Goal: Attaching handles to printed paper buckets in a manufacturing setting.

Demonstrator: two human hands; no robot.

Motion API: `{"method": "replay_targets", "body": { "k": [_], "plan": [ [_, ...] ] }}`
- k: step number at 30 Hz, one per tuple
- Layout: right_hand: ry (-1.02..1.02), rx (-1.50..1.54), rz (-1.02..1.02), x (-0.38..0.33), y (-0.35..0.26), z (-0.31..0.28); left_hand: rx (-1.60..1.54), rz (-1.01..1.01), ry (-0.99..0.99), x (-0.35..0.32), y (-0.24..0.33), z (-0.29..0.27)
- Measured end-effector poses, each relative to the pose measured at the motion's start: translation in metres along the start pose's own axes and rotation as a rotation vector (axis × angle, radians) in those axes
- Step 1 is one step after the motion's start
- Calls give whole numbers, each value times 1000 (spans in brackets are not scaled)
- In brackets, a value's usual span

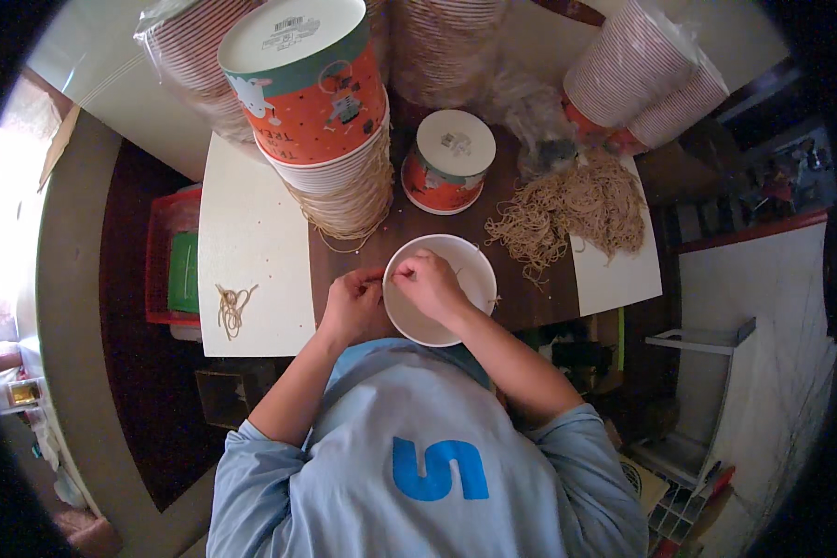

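Note:
A white paper bowl (465, 265) stands upright at the near edge of a dark wooden table (418, 223). My left hand (352, 302) rests at the bowl's left rim, fingers pinched on a thin string. My right hand (428, 282) reaches over the bowl's rim, fingers closed on the same string. Just beyond the bowl stands an upturned orange-and-green paper bowl (448, 160). A loose pile of tan string loops (572, 209) lies to the right.
A tall stack of upturned paper bowls (321, 112) with string handles rises at the left. Wrapped bowl stacks (646, 88) lie at the back. A few loops (232, 307) lie on a white board (251, 232). A red crate (172, 256) sits at the left.

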State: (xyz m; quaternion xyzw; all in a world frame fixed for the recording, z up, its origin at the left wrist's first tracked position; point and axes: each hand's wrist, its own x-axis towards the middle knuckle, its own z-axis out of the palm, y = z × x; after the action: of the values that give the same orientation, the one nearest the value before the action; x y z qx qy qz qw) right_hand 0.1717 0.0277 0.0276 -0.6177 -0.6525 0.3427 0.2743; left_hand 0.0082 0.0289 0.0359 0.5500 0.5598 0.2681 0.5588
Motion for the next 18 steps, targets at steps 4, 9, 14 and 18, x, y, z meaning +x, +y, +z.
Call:
{"method": "replay_targets", "body": {
  "k": [4, 9, 14, 18],
  "plan": [
    [46, 42, 12, 1, 4, 3, -22, 4, 9, 1, -2, 0],
    [25, 2, -1, 1, 2, 1, 0, 43, 15, 2, -5, 1],
    [28, -5, -3, -1, 3, 2, 4, -6, 0, 1, -3, -1],
    [37, 6, 0, -1, 3, 2, -6, -4, -3, 0, 0, 1]
  ]
}}
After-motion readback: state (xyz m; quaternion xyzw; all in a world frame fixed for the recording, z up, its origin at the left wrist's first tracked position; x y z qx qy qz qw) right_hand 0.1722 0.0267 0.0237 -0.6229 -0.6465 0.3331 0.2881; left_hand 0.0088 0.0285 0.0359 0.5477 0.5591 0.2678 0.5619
